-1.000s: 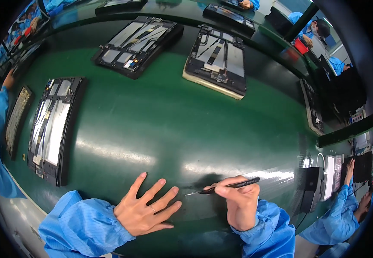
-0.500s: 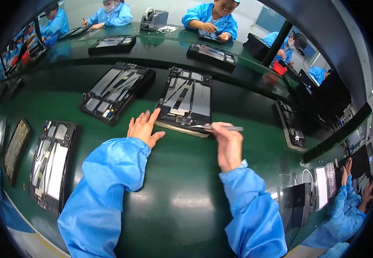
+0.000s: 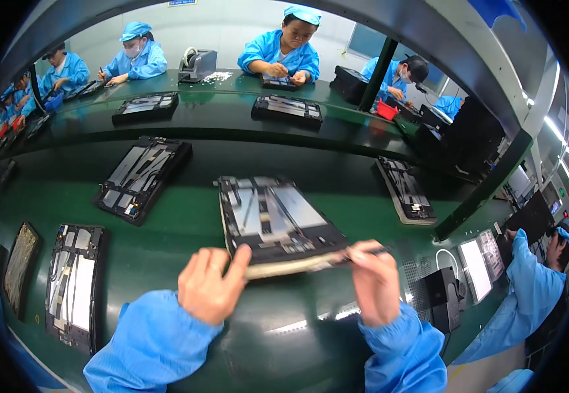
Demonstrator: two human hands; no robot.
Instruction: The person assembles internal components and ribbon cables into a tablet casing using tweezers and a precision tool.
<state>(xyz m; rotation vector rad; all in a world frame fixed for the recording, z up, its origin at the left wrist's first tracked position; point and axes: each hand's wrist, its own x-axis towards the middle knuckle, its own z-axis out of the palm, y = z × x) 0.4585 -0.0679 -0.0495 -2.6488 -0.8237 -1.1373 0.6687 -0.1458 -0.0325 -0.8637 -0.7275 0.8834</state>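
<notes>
An opened tablet (image 3: 278,213) lies in a black tray with a pale foam edge (image 3: 291,265). Batteries, dark ribbon cables and a circuit board show in it. The tray is tilted, slightly blurred, and looks raised off the bench at its near side. My left hand (image 3: 213,281) is closed on its near left corner, index finger along the top. At the near right corner, my right hand (image 3: 373,272) pinches the tray's edge. A dark end of the tweezers (image 3: 380,250) sticks out of that hand; the rest is mostly hidden.
More opened tablets in trays lie on the green bench: one (image 3: 141,177) far left, one (image 3: 75,281) near left, one (image 3: 405,190) at right. A black box (image 3: 443,301) with a white cable stands at right. Co-workers in blue sit beyond the raised shelf (image 3: 219,118) and at right.
The tray has come nearer and turned, and both hands now grip its near corners. Earlier my left hand rested beside it and my right held the tweezers over the board. The view has shifted.
</notes>
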